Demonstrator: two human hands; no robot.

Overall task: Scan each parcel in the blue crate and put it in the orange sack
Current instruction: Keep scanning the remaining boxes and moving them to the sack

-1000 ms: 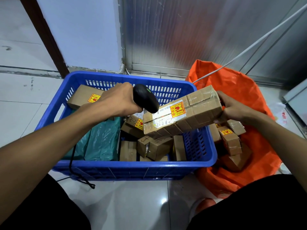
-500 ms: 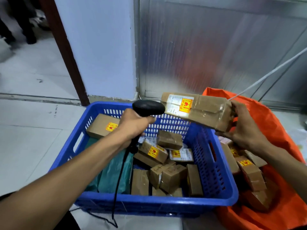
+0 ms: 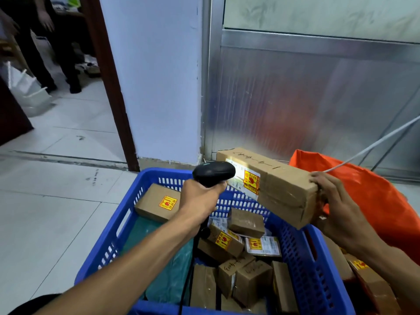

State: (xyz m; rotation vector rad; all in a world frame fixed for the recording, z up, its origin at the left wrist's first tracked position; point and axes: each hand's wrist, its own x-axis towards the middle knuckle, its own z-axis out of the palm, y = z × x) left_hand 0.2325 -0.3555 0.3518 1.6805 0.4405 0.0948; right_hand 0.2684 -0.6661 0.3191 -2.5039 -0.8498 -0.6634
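Brown cardboard, long rectangular parcel (image 3: pixel 279 189) is up in the air over the far right corner of the blue slotted plastic crate (image 3: pixel 302 264), tilted, near end lower. My right hand (image 3: pixel 336 208) has its grip closed round the near end of that parcel, fingers over the top edge, thumb side underneath. My left hand (image 3: pixel 200 196) has its grip wrapped tight on the handle of the black handheld barcode scanner (image 3: pixel 213 173), head pointing right at the parcel's white shipping label (image 3: pixel 244 178). Bright patch of light on the label's left part. Red-and-yellow fragile sticker (image 3: pixel 251 181) sits on the label, handwriting along the parcel's top face. Scanner head just beside the label; can't tell if touching.

Scanner's black cable (image 3: pixel 188 269) drops from the handle down into the crate.

Crate on the tiled floor (image 3: pixel 56 219), holding a pile of small brown taped boxes (image 3: pixel 246 223), one flat brown box (image 3: pixel 159 204) leaning at the far left wall, and a teal plastic mailer bag (image 3: pixel 168 273) on the left side.

Orange plastic sack (image 3: pixel 375 196) is right of the crate, touching it, mouth open, more brown boxes (image 3: pixel 372 285) inside.
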